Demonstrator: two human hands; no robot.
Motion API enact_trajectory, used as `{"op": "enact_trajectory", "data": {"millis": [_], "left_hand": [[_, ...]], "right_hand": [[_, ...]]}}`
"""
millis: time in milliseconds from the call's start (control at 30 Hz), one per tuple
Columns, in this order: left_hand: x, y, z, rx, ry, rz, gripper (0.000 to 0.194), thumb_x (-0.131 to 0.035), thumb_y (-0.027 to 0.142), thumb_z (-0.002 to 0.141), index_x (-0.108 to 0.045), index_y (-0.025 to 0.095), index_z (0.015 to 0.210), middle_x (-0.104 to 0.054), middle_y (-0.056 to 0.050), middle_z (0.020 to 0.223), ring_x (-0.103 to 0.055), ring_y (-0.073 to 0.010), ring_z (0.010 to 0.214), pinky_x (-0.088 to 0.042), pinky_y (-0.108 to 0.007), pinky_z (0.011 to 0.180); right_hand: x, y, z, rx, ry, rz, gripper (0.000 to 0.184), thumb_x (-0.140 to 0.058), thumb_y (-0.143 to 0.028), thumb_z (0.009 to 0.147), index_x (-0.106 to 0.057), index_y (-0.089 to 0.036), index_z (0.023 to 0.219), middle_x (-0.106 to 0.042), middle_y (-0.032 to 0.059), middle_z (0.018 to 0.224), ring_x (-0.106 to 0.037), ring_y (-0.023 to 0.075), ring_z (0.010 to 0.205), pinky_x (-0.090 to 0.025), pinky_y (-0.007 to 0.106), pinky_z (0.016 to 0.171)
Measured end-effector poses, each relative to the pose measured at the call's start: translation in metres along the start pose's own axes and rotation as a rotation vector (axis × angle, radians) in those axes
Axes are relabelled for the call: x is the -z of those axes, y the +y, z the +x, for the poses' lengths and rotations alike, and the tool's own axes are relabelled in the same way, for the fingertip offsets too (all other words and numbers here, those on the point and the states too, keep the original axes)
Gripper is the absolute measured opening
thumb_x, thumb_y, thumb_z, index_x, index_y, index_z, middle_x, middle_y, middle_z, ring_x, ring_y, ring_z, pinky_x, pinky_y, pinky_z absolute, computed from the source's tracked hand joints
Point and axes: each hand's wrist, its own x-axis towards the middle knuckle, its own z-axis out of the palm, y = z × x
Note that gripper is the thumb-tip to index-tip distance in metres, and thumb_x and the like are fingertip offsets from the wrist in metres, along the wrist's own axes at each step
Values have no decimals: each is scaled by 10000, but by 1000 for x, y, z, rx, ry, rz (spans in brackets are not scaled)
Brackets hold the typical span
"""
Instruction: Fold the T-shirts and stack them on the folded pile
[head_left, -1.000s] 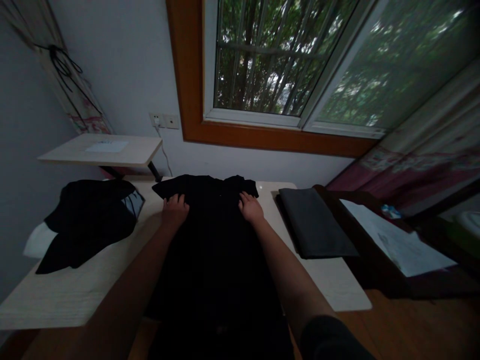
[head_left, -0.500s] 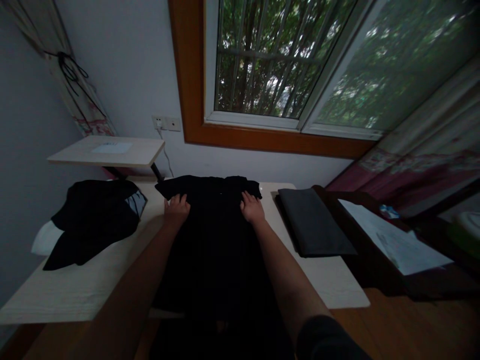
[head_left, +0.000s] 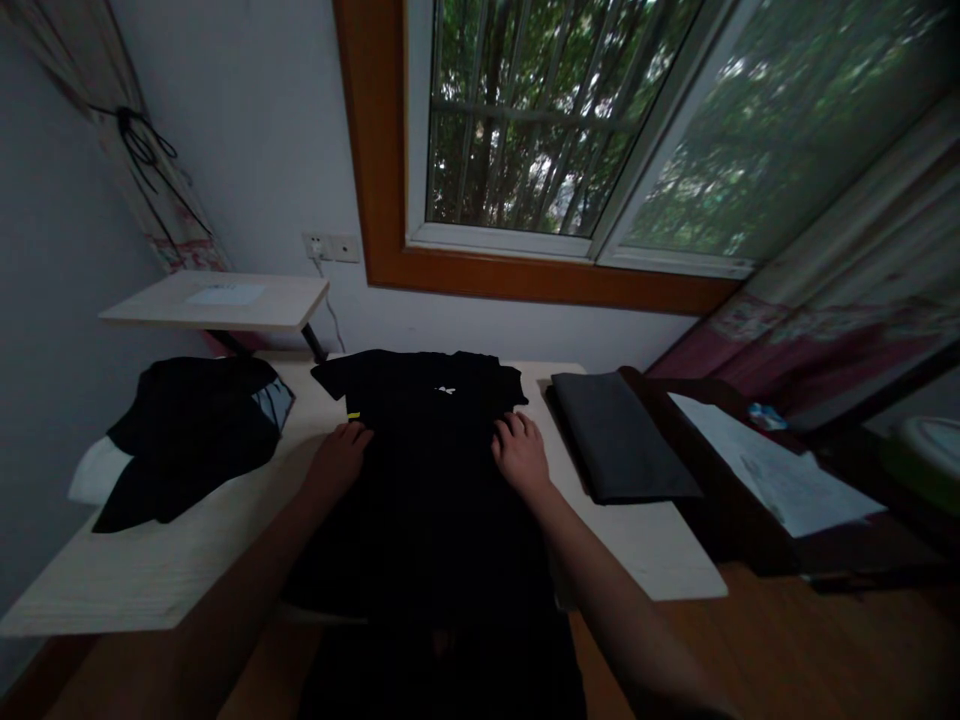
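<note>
A black short-sleeved T-shirt point(head_left: 435, 470) is spread out on the pale wooden table point(head_left: 630, 550), collar end away from me. It bears a small white print on the chest and a yellow tag at its left side edge. On that left edge, below the sleeve, rests my left hand point(head_left: 339, 460), fingers slightly bent and laid on the cloth. My right hand point(head_left: 521, 452) lies on the opposite edge, its fingers apart and touching the fabric. Neither hand visibly pinches the cloth. The shirt's lower end merges with dark clothing near me.
Bunched black clothing point(head_left: 199, 430) with a white piece point(head_left: 99, 470) lies at the left, before a small raised shelf point(head_left: 225, 290). A dark grey folder-like item point(head_left: 622, 435) lies at the right. Beyond it, papers point(head_left: 765, 465) rest on a dark brown surface. A window point(head_left: 555, 120) is behind.
Both hands have slid down the shirt's sides toward me. The cloth near the collar now lies flatter, with the white print and yellow tag showing.
</note>
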Motion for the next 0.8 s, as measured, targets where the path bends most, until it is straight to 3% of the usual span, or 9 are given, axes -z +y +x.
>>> {"op": "enact_trajectory", "data": {"millis": [167,333,600,800], "left_hand": [[3,7,-29,-36,-2,-6,435,-465,144,904,-661,201,1288,-626,-145,1337,-574,-303,1231,-465,-447,1091],[3,17,-32,-11,64,-26,410,-436,266,965,-653,187,1304,-619,-155,1380,-577,-311,1260,-431,-464,1134],[-8,9,2,87,95,-4,431,-435,278,961,-614,208,1347,-602,-137,1443,-542,-301,1344,-235,-547,1248],[-17,0,36,135,122,0,435,-446,256,943,-607,180,1339,-591,-160,1450,-545,-311,1334,-234,-564,1232]], "right_hand": [[12,-2,-34,10,-24,21,421,-432,-287,1011,-599,-229,1393,-607,121,1419,-486,332,1342,-314,533,1176],[10,2,-31,11,-27,31,437,-420,-292,1013,-602,-192,1397,-597,121,1451,-504,319,1354,-305,517,1191],[-10,9,13,16,-47,14,442,-424,-273,1007,-610,-134,1384,-590,143,1467,-535,297,1333,-258,489,1224],[-25,13,47,35,-67,-9,461,-426,-275,1009,-597,-109,1404,-555,154,1505,-525,297,1350,-256,469,1223]]}}
